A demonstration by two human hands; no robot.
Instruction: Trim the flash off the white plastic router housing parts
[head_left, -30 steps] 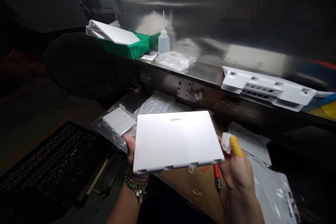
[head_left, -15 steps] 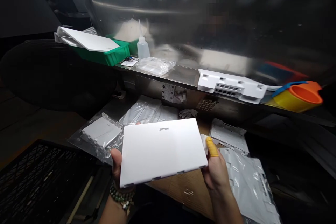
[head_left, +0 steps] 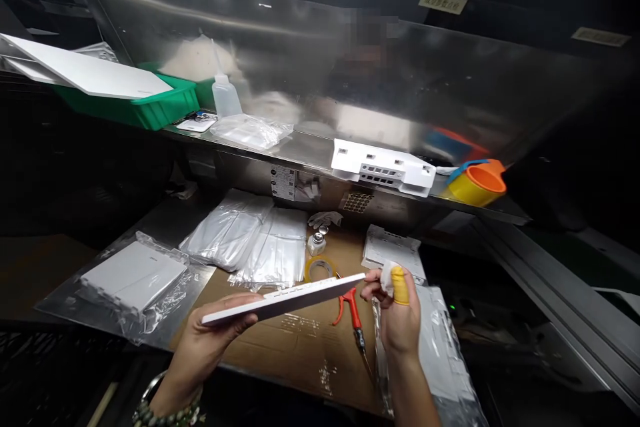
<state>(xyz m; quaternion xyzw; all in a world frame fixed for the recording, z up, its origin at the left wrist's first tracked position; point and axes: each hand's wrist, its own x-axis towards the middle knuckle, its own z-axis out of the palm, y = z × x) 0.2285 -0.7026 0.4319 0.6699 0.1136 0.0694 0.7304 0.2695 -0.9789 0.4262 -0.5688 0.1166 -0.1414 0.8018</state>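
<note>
Left hand gripping white panel | right hand pinching wad, perhaps cloth | red blowgun, tape nearby

A thin white panel tilts nearly edge-on above the brown cardboard.

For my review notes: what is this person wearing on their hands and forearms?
The left hand has green and pale beaded bracelets and a silvery band at its wrist. The right hand has a ribbed yellow cover on its thumb. No glove or sleeve shows on either.
</note>
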